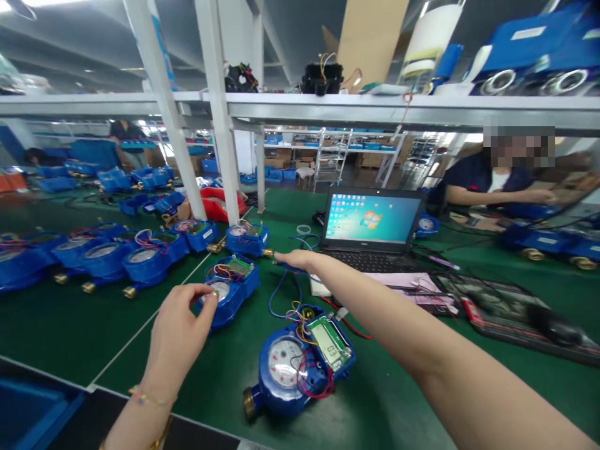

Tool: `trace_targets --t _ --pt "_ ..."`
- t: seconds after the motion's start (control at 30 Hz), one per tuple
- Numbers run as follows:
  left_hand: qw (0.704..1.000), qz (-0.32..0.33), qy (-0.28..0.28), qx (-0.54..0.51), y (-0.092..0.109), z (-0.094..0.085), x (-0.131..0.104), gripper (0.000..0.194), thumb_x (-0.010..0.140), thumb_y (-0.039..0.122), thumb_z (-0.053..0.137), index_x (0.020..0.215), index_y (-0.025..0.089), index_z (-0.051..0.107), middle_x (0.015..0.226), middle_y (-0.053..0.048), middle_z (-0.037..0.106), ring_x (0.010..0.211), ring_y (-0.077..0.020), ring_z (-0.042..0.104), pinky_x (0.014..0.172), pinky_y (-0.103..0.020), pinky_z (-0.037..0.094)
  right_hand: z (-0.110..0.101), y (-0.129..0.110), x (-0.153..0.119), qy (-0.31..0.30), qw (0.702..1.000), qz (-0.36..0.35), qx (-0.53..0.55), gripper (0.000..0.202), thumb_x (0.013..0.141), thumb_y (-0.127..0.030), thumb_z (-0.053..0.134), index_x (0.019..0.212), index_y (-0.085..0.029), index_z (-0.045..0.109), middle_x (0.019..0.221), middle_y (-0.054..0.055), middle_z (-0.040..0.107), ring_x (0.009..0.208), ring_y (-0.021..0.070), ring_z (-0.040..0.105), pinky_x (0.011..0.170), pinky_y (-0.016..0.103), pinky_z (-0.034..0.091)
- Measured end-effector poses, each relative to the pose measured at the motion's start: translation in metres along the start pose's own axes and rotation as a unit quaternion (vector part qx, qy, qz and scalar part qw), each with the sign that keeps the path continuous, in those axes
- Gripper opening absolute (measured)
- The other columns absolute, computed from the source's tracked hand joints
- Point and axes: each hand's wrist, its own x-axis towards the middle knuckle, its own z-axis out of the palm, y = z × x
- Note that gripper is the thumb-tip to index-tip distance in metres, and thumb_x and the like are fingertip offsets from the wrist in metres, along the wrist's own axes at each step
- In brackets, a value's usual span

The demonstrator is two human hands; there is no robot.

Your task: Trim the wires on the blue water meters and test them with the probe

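Observation:
My left hand (182,322) has thumb and forefinger drawn together at the near end of a blue water meter (241,290) with an open display housing. Whatever is between the fingertips is too small to make out. Stretched forward, my right hand (297,258) has its thumb pointing left, beside the brass end of another water meter (246,239). Its other fingers are hidden under the hand. Closest to me lies a larger water meter (284,369) with a dial, loose coloured wires and a lit display (328,342) reading 03.
A laptop (372,219) stands behind my right arm, beside a pink sheet (403,284) and cables. Several water meters (145,259) line the left. A red bin (215,203) sits by the shelf post (218,125). A co-worker (497,178) works at the far right.

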Motion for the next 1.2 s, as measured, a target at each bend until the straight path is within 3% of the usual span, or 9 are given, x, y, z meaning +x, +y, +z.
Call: trace_targets --t 0.13,0.3,0.43,0.53,0.63,0.77,0.87,1.0,1.2 --pt "0.998 0.034 -0.045 -0.029 0.018 0.008 -0.026 0.041 0.077 0.057 0.043 0.089 0.022 0.06 0.095 -0.008 0.058 0.09 -0.0297 0.056 0.08 -0.043 0.046 -0.012 0.019 0.002 0.042 0.998 -0.021 0.047 0.032 0.094 -0.039 0.051 0.114 -0.014 0.055 0.11 0.008 0.06 0.091 0.0193 0.061 0.077 0.038 0.053" --pt "0.99 0.079 -0.093 -0.067 0.038 0.016 -0.053 0.04 0.083 0.056 0.043 0.099 0.023 0.057 0.104 -0.007 0.058 0.097 -0.0285 0.056 0.083 -0.044 0.047 -0.037 0.081 -0.042 0.011 0.999 -0.031 0.021 0.025 0.095 -0.035 0.05 0.099 -0.013 0.06 0.087 0.003 0.064 0.072 0.0136 0.062 0.068 0.031 0.053" --pt "0.981 0.109 -0.128 -0.094 0.059 0.021 -0.073 0.041 0.083 0.056 0.049 0.11 0.025 0.052 0.115 -0.008 0.053 0.106 -0.0294 0.052 0.087 -0.046 0.048 -0.034 0.139 -0.081 0.007 0.998 -0.025 -0.055 0.018 0.092 -0.027 0.054 0.099 -0.013 0.062 0.068 -0.001 0.062 0.055 0.0114 0.058 0.063 0.029 0.05" --pt "0.975 0.13 -0.155 -0.093 0.078 0.027 -0.086 0.056 0.075 0.055 0.064 0.12 0.028 0.045 0.128 -0.01 0.044 0.114 -0.0326 0.047 0.091 -0.049 0.047 -0.023 0.161 -0.093 0.021 0.996 -0.034 -0.084 0.027 0.089 -0.019 0.053 0.115 -0.016 0.059 0.069 0.0 0.065 0.056 0.0122 0.059 0.065 0.029 0.048" --pt "0.974 0.132 -0.169 -0.073 0.093 0.035 -0.094 0.067 0.067 0.043 0.072 0.125 0.031 0.041 0.134 -0.01 0.036 0.117 -0.036 0.044 0.092 -0.055 0.045 -0.013 0.168 -0.091 0.034 0.996 -0.04 -0.078 0.034 0.089 -0.016 0.047 0.122 -0.016 0.054 0.073 0.001 0.067 0.057 0.0129 0.062 0.064 0.027 0.047" --pt "0.977 0.104 -0.179 -0.046 0.1 0.043 -0.097 0.064 0.07 0.032 0.064 0.129 0.033 0.038 0.137 -0.009 0.032 0.118 -0.0357 0.044 0.092 -0.059 0.045 -0.006 0.175 -0.083 0.055 0.997 -0.033 -0.051 0.022 0.089 -0.015 0.048 0.109 -0.013 0.058 0.079 0.004 0.069 0.06 0.0136 0.063 0.063 0.027 0.048" --pt "0.98 0.115 -0.162 -0.023 0.097 0.046 -0.099 0.053 0.078 0.034 0.054 0.13 0.033 0.039 0.137 -0.009 0.035 0.12 -0.035 0.043 0.093 -0.06 0.044 -0.007 0.181 -0.082 0.061 0.997 -0.035 -0.02 0.014 0.087 -0.013 0.05 0.095 -0.014 0.06 0.076 0.003 0.069 0.06 0.0138 0.065 0.063 0.027 0.048" --pt "0.971 0.18 -0.158 -0.011 0.091 0.046 -0.1 0.044 0.087 0.037 0.046 0.13 0.032 0.04 0.13 -0.007 0.045 0.12 -0.0321 0.042 0.099 -0.057 0.039 -0.016 0.183 -0.083 0.077 0.995 -0.045 0.044 0.01 0.08 -0.011 0.052 0.081 -0.017 0.06 0.063 0.002 0.067 0.059 0.0156 0.066 0.06 0.026 0.048" --pt "0.954 0.211 -0.207 -0.049 0.08 0.041 -0.09 0.039 0.091 0.036 0.044 0.129 0.037 0.042 0.132 -0.002 0.045 0.121 -0.0274 0.042 0.1 -0.046 0.039 -0.034 0.165 -0.097 0.09 0.969 -0.121 0.196 0.011 0.071 -0.024 0.059 0.079 -0.018 0.055 0.073 0.003 0.068 0.07 0.0165 0.068 0.068 0.027 0.053"
